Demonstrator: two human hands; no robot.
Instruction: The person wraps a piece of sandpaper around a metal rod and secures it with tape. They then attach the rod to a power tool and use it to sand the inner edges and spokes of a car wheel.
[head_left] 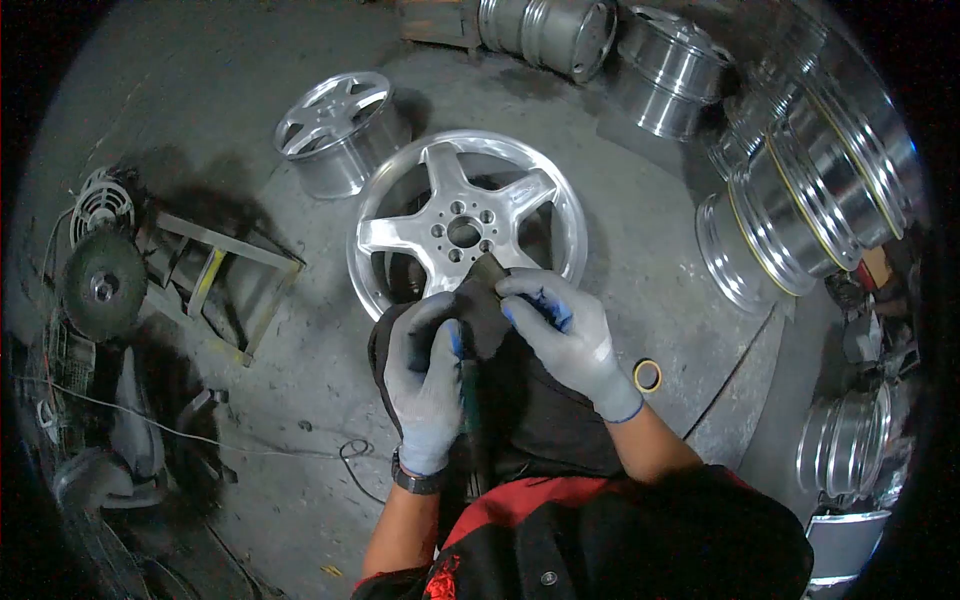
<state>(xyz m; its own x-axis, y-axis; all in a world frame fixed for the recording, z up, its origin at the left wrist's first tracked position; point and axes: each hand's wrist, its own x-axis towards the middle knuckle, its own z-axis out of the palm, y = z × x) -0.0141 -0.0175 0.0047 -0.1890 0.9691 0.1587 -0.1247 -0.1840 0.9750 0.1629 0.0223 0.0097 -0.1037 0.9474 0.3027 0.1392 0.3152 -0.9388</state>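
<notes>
White-gloved, the right hand (565, 335) sits just right of the frame's centre, its thumb and fingertips pinched on a small olive-grey piece (487, 271) that lies in front of the lower edge of the wheel's hub. To its left, the left hand (425, 375) is curled, thumb beside the fingers, next to a dark greenish tool (470, 400); I cannot tell whether it grips that. Its wrist wears a black watch (418, 479).

Bright silver, the wheel (463, 190) lies at upper centre, its 5 bolt holes around the middle bore, its lower part hidden by dark trousers (545, 410) and the hands. Another wheel (335, 120) stands just beyond it, toward the upper left. At right of centre, 1 yellow-edged roll (648, 376) rests on the concrete floor (690, 400). A round dark disc (103, 287) stands at the left edge, and shiny rims (800, 195) are stacked at upper right.
</notes>
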